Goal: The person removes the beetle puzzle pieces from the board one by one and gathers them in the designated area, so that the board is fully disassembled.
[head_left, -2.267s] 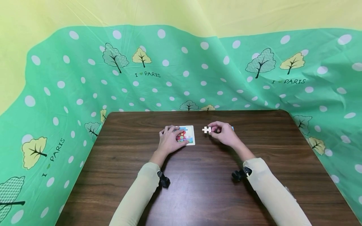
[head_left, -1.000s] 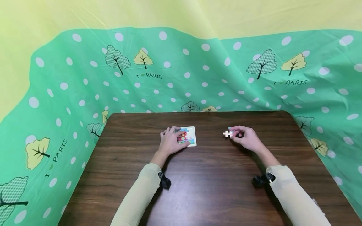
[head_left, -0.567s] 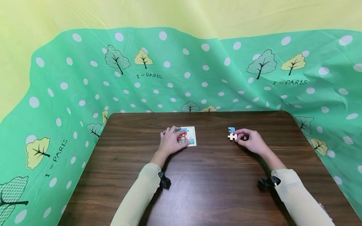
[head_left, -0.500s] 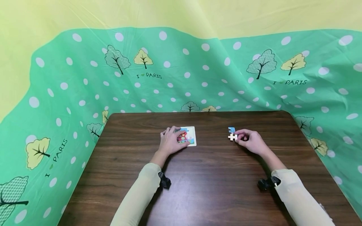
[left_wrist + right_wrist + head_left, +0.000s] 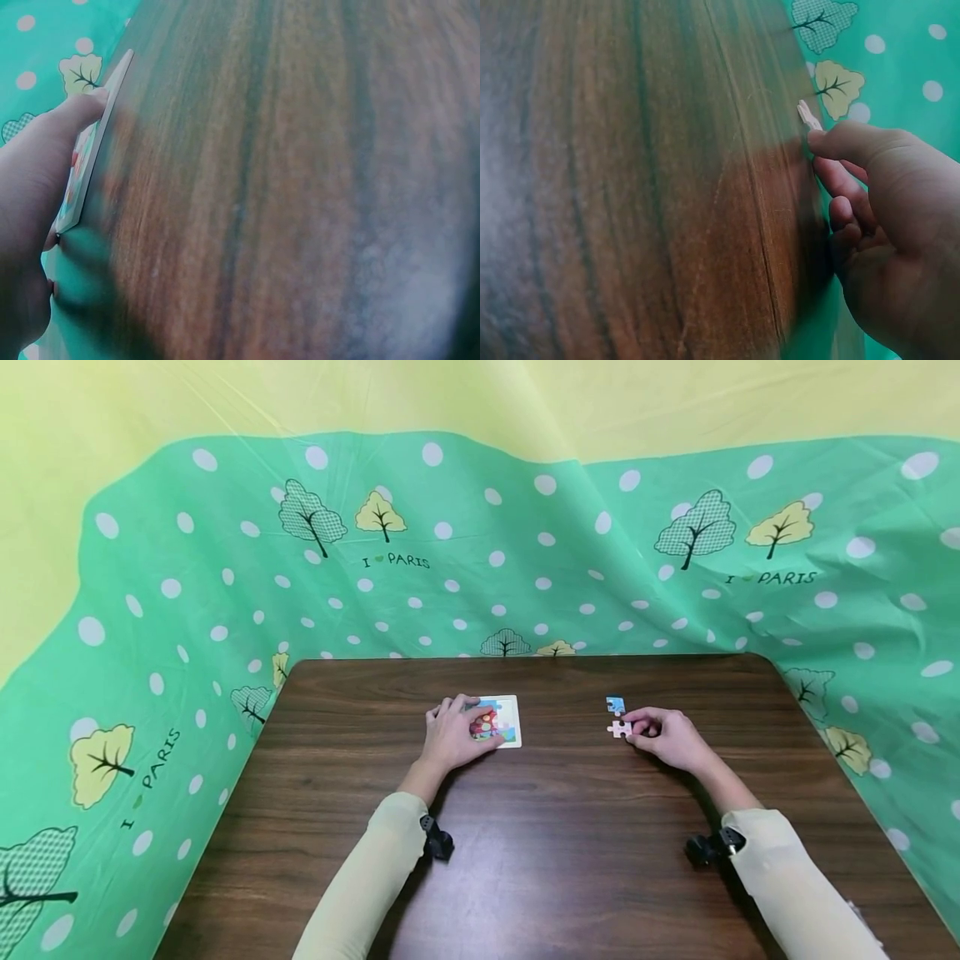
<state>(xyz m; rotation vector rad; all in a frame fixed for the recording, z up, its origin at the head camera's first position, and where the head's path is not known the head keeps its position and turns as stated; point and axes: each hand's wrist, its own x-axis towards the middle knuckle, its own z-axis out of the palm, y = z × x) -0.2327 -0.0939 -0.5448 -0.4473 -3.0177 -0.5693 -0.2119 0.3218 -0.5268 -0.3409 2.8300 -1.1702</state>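
Observation:
A small jigsaw puzzle board (image 5: 513, 708) with a pale frame lies on the table, its picture red, blue and green. My left hand (image 5: 448, 735) holds it from the left, thumb along the near edge, fingers bent over the left part, which they hide. In the left wrist view the thumb lies on the rim of the puzzle board (image 5: 85, 196). With thumb and fingertips my right hand (image 5: 666, 737) pinches a pale pinkish jigsaw piece (image 5: 619, 729); the right wrist view shows that piece (image 5: 807, 116) edge-on. Just beyond it lies a blue jigsaw piece (image 5: 615, 704).
The dark wooden table (image 5: 525, 827) reaches back to a green and yellow cloth (image 5: 480, 527) printed with trees and dots. Small black cameras sit at the left wrist (image 5: 437, 841) and right wrist (image 5: 708, 847).
My right hand has carried the pale piece rightward, away from the board, then slightly nearer to me, uncovering the blue piece. The piece now looks pinker and tipped flatter. My left hand stays on the board.

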